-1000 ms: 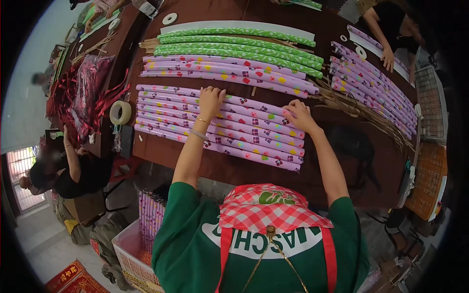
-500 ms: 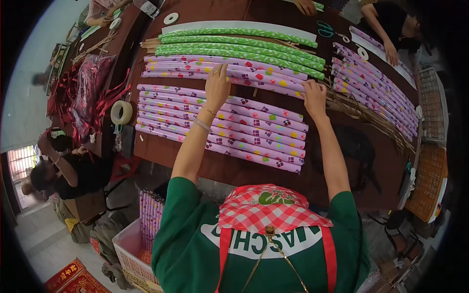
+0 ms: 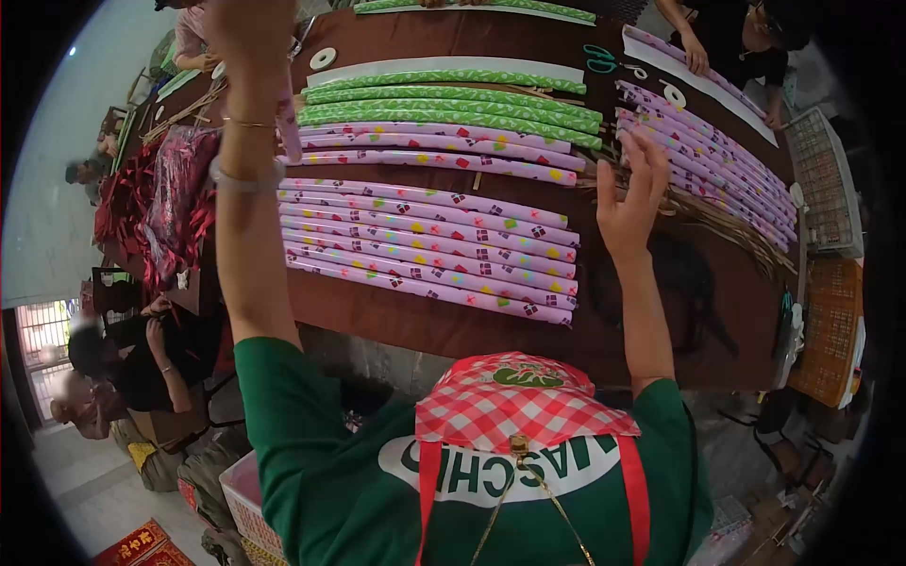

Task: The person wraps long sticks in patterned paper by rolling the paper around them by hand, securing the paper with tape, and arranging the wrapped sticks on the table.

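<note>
The person's left hand (image 3: 250, 33) is raised high at the upper left, close to the camera and cut by the top edge; it is blurred, so I cannot tell whether its fingers are pressed together or pinching anything. Just beside the left forearm hangs a narrow lilac patterned strip (image 3: 288, 113), and whether the left hand grips it cannot be told. The right hand (image 3: 634, 198) is spread, thumb well apart from the fingers, raised over the brown covered table (image 3: 377, 309) between 2 groups of rolls. Its fingertips overlap, in this view, the left ends of the right-hand stack of glossy lilac rolls with small coloured motifs (image 3: 722, 170); contact is unclear. Near the wrist, a bundle of thin brown sticks (image 3: 727, 224) runs along that stack. The front row of glossy lilac printed rolls (image 3: 425, 250) lies side by side on the table, nearest the body. Just beyond are the middle lilac rolls with red and yellow motifs (image 3: 453, 160), then glossy green rolls with a white print (image 3: 453, 94). A white tape ring (image 3: 323, 59) lies beyond these to the left, and teal-handled scissors (image 3: 599, 59) to the right, near a co-worker's hand (image 3: 696, 55).
</note>
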`<state>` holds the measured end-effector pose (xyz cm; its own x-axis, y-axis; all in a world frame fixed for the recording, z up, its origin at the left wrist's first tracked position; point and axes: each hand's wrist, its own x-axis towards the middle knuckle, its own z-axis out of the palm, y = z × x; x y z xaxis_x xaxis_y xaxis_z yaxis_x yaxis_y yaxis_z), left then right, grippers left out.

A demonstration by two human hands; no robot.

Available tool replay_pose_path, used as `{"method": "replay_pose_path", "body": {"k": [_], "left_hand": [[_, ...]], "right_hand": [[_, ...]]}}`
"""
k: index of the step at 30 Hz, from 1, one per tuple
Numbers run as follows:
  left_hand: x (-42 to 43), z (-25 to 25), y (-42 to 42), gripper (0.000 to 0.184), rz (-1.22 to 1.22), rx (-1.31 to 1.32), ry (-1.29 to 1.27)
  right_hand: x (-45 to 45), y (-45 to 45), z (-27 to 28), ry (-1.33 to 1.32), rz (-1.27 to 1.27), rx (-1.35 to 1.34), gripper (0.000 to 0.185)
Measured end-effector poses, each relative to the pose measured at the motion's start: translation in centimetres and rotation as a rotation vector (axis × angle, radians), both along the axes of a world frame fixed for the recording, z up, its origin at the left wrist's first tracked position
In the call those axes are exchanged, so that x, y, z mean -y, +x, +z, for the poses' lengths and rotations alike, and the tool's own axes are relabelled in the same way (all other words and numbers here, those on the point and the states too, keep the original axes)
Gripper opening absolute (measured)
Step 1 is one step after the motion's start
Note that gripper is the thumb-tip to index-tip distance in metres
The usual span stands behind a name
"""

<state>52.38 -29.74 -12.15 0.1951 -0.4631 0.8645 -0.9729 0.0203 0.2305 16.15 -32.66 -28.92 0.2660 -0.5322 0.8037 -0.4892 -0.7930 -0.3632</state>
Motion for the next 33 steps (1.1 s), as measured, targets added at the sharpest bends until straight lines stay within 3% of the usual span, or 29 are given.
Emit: {"method": "replay_pose_path", "body": {"k": [3,5,8,10,14,15,17,20,23,25,26,28,33], "left_hand": [[-4.5,6.0,-1.6,0.027,-0.309,-0.47,-0.164],[-6.5,6.5,-1.9,0.026,-0.393,-0.676,-0.272],[-7.0,1.4,-1.6,0.022,-0.369,-0.877,-0.468],[-6.7,-4.7,-0.9,0.023,-0.356,-1.126,-0.546],[-7.1,-16.2,-0.4,0.031,-0.112,-1.697,-0.526],[-7.6,-18.7,-0.9,0.033,-0.059,-1.815,-0.514],[-8.4,-24.3,-0.7,0.036,0.03,-1.925,-0.561],[-9.3,-27.7,-3.0,0.045,0.196,-1.905,-0.53],[-11.3,-30.1,-3.1,0.047,0.185,-1.954,-0.266],[-11.6,-29.6,-4.2,0.045,0.13,-1.923,-0.283],[-11.3,-29.1,-5.0,0.042,-0.01,-1.915,-0.457],[-12.1,-29.9,-3.5,0.037,-0.049,-1.909,-0.369],[-13.4,-32.0,0.2,0.024,-0.157,-1.977,-0.498]], "right_hand": [[-1.9,0.2,-0.6,0.001,0.05,0.011,0.042],[-3.1,0.3,-1.3,0.048,0.152,0.041,0.049],[-5.5,0.2,-1.8,0.15,0.248,-0.146,0.06],[-6.8,0.6,-2.1,0.215,0.329,-0.294,0.066],[-7.3,0.3,-6.6,0.238,0.228,-0.453,0.068],[-7.2,0.0,-6.8,0.216,0.183,-0.486,0.057],[-7.2,-0.9,-8.6,0.258,0.16,-0.538,0.051],[-7.2,-2.1,-9.1,0.285,0.162,-0.568,0.04],[-7.2,-3.8,-8.3,0.281,0.19,-0.579,0.034],[-7.0,-4.9,-7.8,0.262,0.174,-0.6,0.035],[-6.9,-5.5,-7.3,0.229,0.151,-0.593,0.035],[-6.6,-6.8,-7.0,0.189,0.127,-0.582,0.035],[-6.6,-9.5,-6.6,0.194,0.102,-0.617,0.031]]}}
